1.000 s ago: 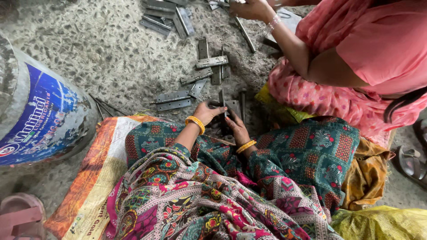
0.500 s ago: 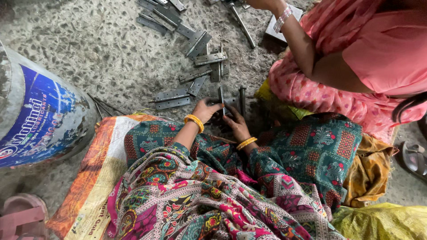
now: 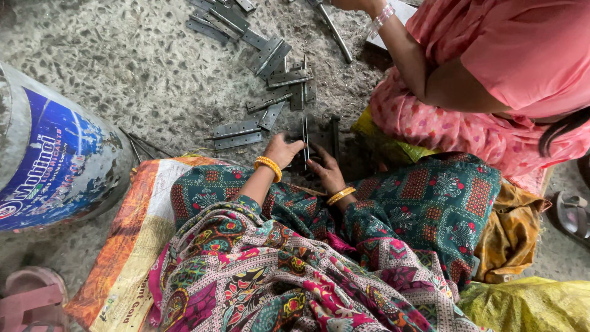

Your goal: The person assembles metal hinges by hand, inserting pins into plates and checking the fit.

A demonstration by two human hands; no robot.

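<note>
A big metal drum [image 3: 49,147] with a blue label is sitting at the left on the speckled floor [image 3: 123,74], and a printed woven sack [image 3: 132,240] is lying beside it under the person's patterned green lap. Across the way, a co-worker in pink [image 3: 504,67] is reaching an arm up toward the top edge. Grey metal hinges [image 3: 270,58] are lying scattered over the floor beyond the hands. Closer in, the left hand [image 3: 281,149] is curling its fingers against an upright dark hinge plate [image 3: 305,138], which is standing on the floor just to its right. The right hand [image 3: 327,173] is lying just below and right of that plate, fingers stretched toward it; whether it is actually pinching it is unclear
</note>
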